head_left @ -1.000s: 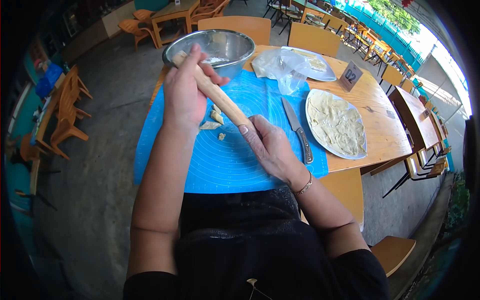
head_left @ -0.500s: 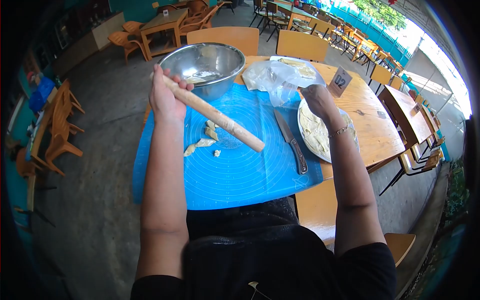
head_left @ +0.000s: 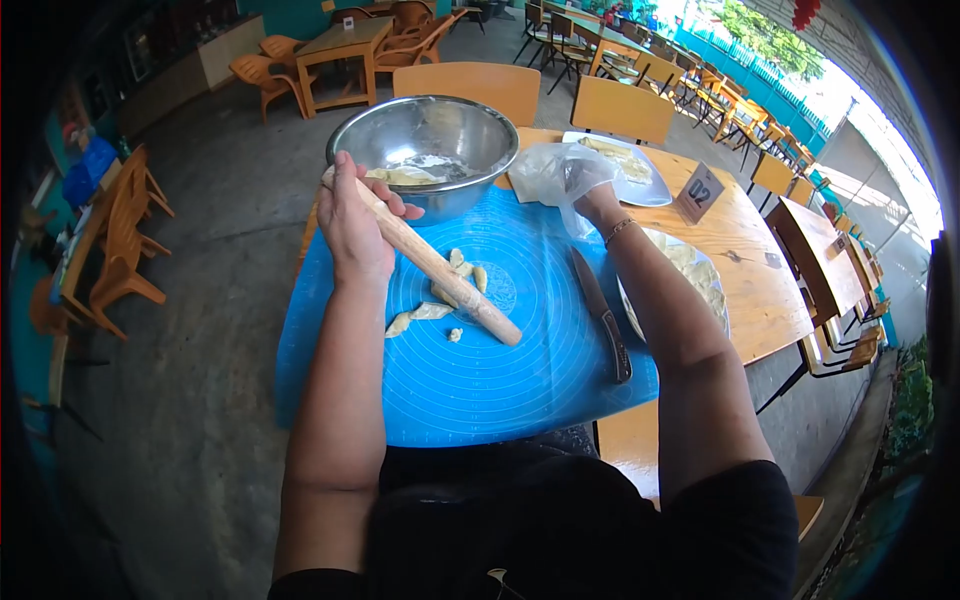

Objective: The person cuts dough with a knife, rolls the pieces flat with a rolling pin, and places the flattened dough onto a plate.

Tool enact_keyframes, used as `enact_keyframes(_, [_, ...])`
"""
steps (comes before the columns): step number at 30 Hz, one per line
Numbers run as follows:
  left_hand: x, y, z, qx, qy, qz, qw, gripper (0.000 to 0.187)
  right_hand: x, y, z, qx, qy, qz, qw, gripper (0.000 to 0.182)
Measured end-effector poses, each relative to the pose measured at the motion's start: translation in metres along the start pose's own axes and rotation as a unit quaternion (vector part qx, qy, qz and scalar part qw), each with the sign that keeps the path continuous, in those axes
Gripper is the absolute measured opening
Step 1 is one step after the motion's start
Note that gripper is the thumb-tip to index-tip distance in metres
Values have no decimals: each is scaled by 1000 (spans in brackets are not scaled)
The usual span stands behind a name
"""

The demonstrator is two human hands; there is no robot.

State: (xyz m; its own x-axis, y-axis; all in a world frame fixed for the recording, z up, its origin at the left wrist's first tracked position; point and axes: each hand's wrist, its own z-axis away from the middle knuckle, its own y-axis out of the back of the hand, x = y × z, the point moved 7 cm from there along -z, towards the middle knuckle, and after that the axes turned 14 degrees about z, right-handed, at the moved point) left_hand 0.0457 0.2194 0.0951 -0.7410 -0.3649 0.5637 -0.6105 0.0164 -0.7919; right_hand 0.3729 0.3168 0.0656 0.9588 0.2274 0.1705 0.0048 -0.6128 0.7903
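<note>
My left hand [head_left: 355,225] grips one end of a floured wooden rolling pin [head_left: 435,262], which slants down to the right over a blue silicone mat [head_left: 450,395]. Small scraps of dough [head_left: 430,311] lie under and beside the pin. At the back, my right hand [head_left: 602,203] reaches into a clear plastic bag [head_left: 543,172]; the plastic covers its fingers. A dark-handled knife [head_left: 603,318] rests on the mat's right side. Partly behind my right forearm is a plate with pale, flat dough pieces [head_left: 703,278].
A steel bowl [head_left: 495,150] with dough and flour inside stands at the back left of the mat. Behind the bag sits a white plate [head_left: 655,190] with more dough pieces. A number card [head_left: 699,193] stands on the wooden table [head_left: 765,315]. Chairs [head_left: 625,108] line the far side.
My right hand has moved left from above the dough plate into the plastic bag. The rolling pin's free end has come down nearer the mat and dough scraps. The view has shifted slightly.
</note>
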Motion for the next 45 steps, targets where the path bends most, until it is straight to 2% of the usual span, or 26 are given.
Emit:
enact_keyframes(2, [1,-1,1,-3,-4,-3,1000,40,-6,0,-9,-31,-18,-8,999,21])
enact_keyframes(4, [0,0,1,-3,-7,-4,1000,40,-20,-4,-17,-139,-8,-1,990,18])
enact_keyframes(5, [0,-1,0,-8,-9,-3,1000,40,-19,-9,-19,-140,-5,-4,990,18])
enact_keyframes(7, [-3,1,-1,-9,-8,0,1000,41,-20,-41,-22,-242,52,27,969,21])
enact_keyframes(8, [-4,2,-2,-11,-4,4,1000,41,-20,-49,-23,-240,57,25,969,21])
enact_keyframes(10, [-3,3,-2,-7,-6,3,1000,41,-25,-56,-22,-138,116,36,983,36])
enact_keyframes(11, [-5,3,-2,-1,-1,8,1000,41,-22,-65,-20,-84,157,6,984,36])
enact_keyframes(18, [-11,9,-4,9,19,29,999,42,-55,-19,-23,-84,112,62,988,26])
enact_keyframes(21, [-10,8,-4,3,21,31,999,41,-42,-43,-15,-38,115,79,989,30])
enact_keyframes(23, [-12,8,-3,3,25,30,999,41,-40,-48,-4,100,172,117,973,38])
enact_keyframes(24, [-12,8,-4,5,25,29,999,41,-40,-48,-1,99,170,117,973,38])
enact_keyframes(26, [-11,9,-5,7,22,30,999,40,-37,-57,-3,39,112,140,983,49])
enact_keyframes(27, [-11,9,-5,9,22,31,999,40,-45,-39,-10,40,114,139,983,49])
enact_keyframes(29, [-12,11,-5,12,23,30,999,40,-54,-14,-21,-200,57,79,975,52])
enact_keyframes(30, [-12,11,-5,9,23,30,999,41,-51,-15,-21,-199,57,78,975,52])
enact_keyframes(32, [-12,10,-6,7,19,31,999,41,-41,-28,-13,-302,91,53,948,47])
enact_keyframes(33, [-12,10,-6,10,23,37,999,41,-42,-25,-14,-300,94,53,948,47])
enact_keyframes(35, [-11,12,-5,18,24,41,999,40,-33,-19,-12,-275,31,144,950,42])
enact_keyframes(36, [-11,11,-5,15,23,43,999,40,-24,-34,-6,-276,34,142,950,42])
enact_keyframes(38, [-11,12,-6,12,25,45,999,40,15,-50,5,-70,-8,67,995,32])
enact_keyframes(39, [-12,12,-6,11,27,46,999,40,34,-57,13,-171,-76,-50,981,43])
enact_keyframes(40, [-13,11,-6,10,29,49,998,40,36,-56,19,-173,-77,-48,981,43])
enact_keyframes(42, [-13,11,-5,12,29,50,998,41,38,-29,34,-11,-77,-216,973,37])
enact_keyframes(43, [-12,11,-6,13,27,50,998,41,9,16,47,-138,-285,-470,824,27])
enact_keyframes(44, [-11,11,-6,13,28,52,998,41,16,16,57,-138,-285,-468,825,27])
enact_keyframes(45, [-9,11,-6,16,26,54,998,41,20,19,67,-126,-321,-572,744,22])
